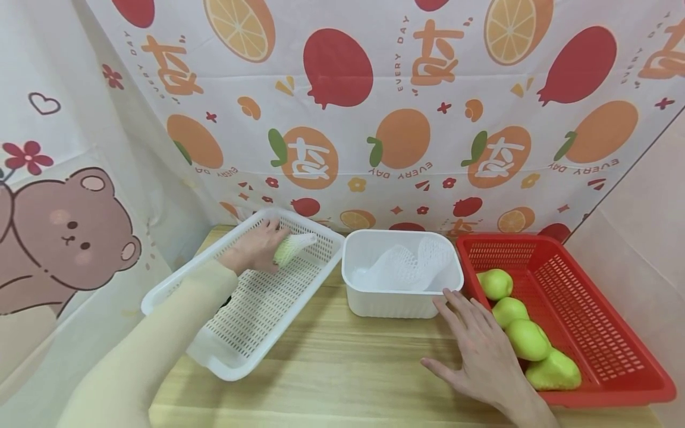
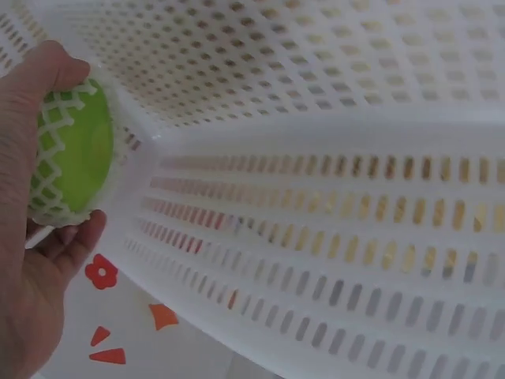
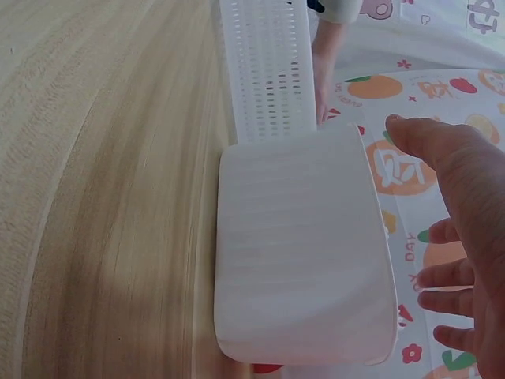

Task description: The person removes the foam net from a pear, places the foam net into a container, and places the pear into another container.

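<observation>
My left hand (image 1: 260,245) reaches into the white slotted basket (image 1: 316,291) and holds a green fruit in a white foam net (image 1: 291,249). In the left wrist view, thumb and fingers curl round the netted fruit (image 2: 79,146) near the basket's corner. My right hand (image 1: 478,351) is spread, with its fingertips right at the front rim of a white plastic bin (image 1: 393,303). White foam nets (image 1: 404,267) lie inside that bin. In the right wrist view the thumb and fingers stand apart with nothing between them.
A red slotted basket (image 1: 615,321) stands at the right, with several yellow-green fruits (image 1: 527,339) along its left side. Wooden table (image 1: 342,374) shows in front of the bin. A fruit-printed curtain (image 1: 342,137) hangs behind, and a bear-printed cloth (image 1: 64,238) hangs at the left.
</observation>
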Demonstrator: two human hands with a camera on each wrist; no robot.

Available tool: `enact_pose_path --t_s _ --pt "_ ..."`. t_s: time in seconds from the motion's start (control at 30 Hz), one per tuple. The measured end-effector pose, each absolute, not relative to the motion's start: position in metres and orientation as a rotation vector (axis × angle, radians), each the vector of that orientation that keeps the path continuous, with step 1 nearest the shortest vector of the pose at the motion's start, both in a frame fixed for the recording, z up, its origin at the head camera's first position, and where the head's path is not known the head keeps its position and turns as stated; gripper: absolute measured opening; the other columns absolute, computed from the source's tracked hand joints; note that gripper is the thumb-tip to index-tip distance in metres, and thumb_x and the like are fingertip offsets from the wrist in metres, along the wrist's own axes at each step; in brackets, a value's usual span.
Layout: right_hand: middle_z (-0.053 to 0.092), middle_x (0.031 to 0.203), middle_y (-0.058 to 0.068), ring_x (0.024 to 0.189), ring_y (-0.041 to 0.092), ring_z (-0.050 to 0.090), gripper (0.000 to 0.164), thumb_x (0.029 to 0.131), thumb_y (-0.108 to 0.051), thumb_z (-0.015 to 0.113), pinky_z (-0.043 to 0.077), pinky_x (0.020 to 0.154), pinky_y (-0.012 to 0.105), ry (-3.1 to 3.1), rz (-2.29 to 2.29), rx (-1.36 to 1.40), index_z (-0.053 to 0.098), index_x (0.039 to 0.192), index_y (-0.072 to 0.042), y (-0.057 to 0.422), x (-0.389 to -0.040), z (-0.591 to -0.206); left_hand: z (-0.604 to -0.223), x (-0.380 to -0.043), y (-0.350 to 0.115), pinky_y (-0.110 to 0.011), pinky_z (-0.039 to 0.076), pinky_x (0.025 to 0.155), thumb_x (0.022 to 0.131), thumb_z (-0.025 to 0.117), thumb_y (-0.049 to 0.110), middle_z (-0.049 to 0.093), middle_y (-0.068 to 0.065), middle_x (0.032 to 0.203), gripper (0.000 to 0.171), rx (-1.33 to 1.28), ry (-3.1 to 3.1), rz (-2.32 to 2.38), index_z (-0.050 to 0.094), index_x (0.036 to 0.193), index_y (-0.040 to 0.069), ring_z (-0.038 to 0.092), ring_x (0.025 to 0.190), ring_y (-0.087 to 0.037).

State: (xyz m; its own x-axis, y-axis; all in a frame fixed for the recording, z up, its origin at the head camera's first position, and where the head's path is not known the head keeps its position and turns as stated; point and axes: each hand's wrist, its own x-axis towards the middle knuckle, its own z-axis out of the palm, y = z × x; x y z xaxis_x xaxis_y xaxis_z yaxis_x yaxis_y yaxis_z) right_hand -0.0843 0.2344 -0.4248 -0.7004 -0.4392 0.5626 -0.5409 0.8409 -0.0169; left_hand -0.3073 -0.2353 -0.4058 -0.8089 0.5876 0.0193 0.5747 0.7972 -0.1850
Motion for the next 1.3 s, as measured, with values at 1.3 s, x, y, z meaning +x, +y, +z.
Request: enact_pose_path --t_s 1.3 --pt "0.055 0.156 0.015 0.138 0.036 0.055 0.098 0.081 -0.077 0.072 -0.001 0.131 0.013 -2.516 0.267 0.675 0.055 0.151 -0.011 0.235 -0.084 -0.422 -0.339 -0.215 -0.172 -0.045 0.056 0.086 0.066 0.089 0.043 0.058 -0.018 0.119 0.089 -0.784 -2.811 -0.199 0.053 0.139 0.006 0.058 0.104 -0.033"
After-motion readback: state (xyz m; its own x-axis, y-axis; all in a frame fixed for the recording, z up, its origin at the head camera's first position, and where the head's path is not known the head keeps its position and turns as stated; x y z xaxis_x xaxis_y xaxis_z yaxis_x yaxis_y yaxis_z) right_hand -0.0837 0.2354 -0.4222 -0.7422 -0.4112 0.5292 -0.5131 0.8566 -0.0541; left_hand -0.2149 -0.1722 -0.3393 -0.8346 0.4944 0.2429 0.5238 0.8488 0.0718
